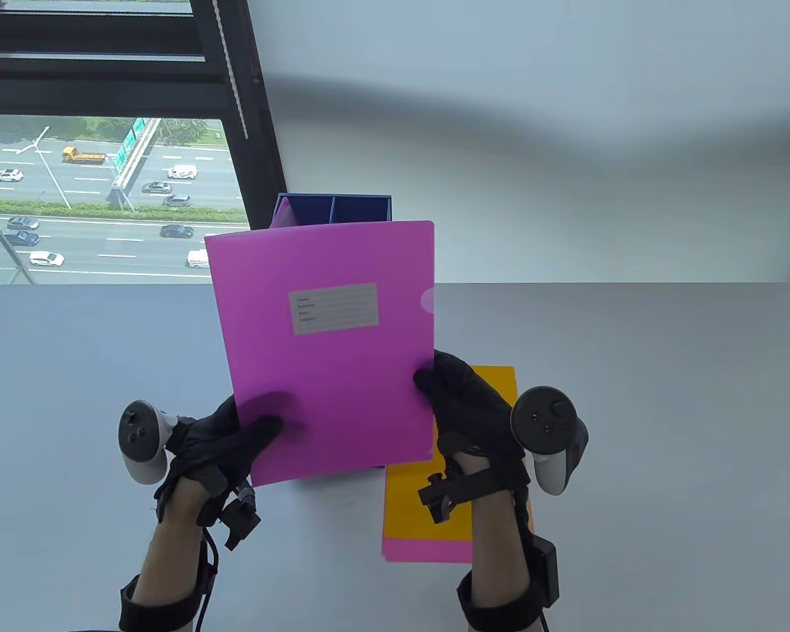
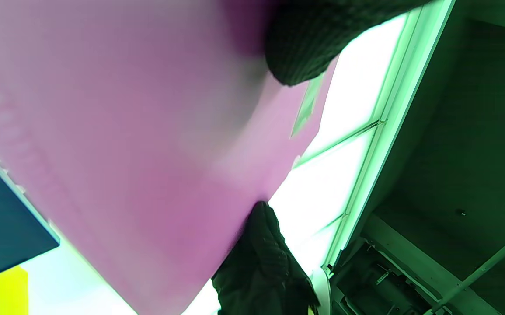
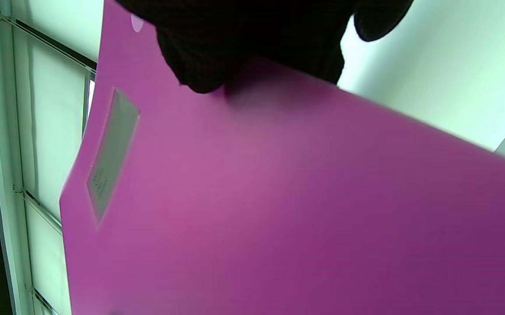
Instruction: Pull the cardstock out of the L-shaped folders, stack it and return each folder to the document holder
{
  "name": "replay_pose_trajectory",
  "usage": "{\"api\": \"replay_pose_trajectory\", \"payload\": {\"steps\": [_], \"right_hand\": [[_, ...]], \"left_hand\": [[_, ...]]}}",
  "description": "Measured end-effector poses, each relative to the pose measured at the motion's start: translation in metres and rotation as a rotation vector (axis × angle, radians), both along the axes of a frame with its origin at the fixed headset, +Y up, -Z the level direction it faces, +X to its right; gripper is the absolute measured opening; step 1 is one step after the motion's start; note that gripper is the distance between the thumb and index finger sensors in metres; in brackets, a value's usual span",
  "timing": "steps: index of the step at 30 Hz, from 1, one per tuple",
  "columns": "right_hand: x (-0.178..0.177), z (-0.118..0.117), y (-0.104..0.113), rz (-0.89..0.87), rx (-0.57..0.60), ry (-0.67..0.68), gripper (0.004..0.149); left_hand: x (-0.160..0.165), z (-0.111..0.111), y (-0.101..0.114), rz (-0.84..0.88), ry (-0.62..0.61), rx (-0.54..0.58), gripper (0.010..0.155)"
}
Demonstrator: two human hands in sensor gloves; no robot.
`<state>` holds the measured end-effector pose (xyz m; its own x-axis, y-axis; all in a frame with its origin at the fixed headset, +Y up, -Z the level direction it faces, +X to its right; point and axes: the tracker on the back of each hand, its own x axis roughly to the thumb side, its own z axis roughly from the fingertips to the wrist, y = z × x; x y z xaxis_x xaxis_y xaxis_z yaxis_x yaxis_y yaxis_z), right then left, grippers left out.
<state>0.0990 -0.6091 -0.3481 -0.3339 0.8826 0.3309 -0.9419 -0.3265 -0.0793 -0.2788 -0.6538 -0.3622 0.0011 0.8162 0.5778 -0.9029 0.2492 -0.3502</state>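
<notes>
Above the table, both hands hold the pink folder (image 1: 322, 342) upright in front of the document holder (image 1: 334, 209).

left hand (image 1: 227, 438) pinches the lower-left corner, thumb on the front face; right hand (image 1: 464, 401) pinches the right edge low down, near the open side with the thumb notch. My read: two-point grip keeps the thin sheet from flopping, label facing the person. Can't tell if cardstock is inside. Cardstock stack (image 1: 421, 520), orange on top with pink under, lies on the table (image 1: 665, 408) below the right hand, near enough for the next sheet. Blue holder stands behind the folder.
</notes>
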Motion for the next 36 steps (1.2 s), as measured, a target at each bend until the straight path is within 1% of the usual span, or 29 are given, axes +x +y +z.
{"api": "replay_pose_trajectory", "payload": {"steps": [3,7,12,16,21,26,30,36], "right_hand": [[0.001,0.001,0.001,-0.005,0.016,-0.001,0.037],[0.000,0.005,0.006,0.061,0.074,-0.039,0.037],[-0.003,0.013,0.014,0.160,0.138,-0.109,0.037],[-0.005,0.019,0.019,0.208,0.211,-0.183,0.037],[-0.008,0.024,0.022,0.241,0.240,-0.231,0.041],[-0.005,0.026,0.022,0.217,0.252,-0.270,0.045],[-0.003,0.026,0.021,0.194,0.250,-0.269,0.045],[-0.005,0.024,0.019,0.199,0.233,-0.249,0.044]], "left_hand": [[-0.004,0.000,0.001,-0.038,0.003,0.001,0.048],[-0.006,0.003,0.007,-0.180,0.042,0.039,0.042],[-0.001,0.009,0.017,-0.342,0.065,0.076,0.040],[0.008,0.014,0.021,-0.425,0.041,0.060,0.043],[0.011,0.019,0.028,-0.441,0.056,0.067,0.046],[0.005,0.027,0.040,-0.405,0.126,0.116,0.046],[-0.005,0.036,0.049,-0.378,0.254,0.151,0.046],[-0.023,0.043,0.053,-0.280,0.437,0.178,0.046]]}}
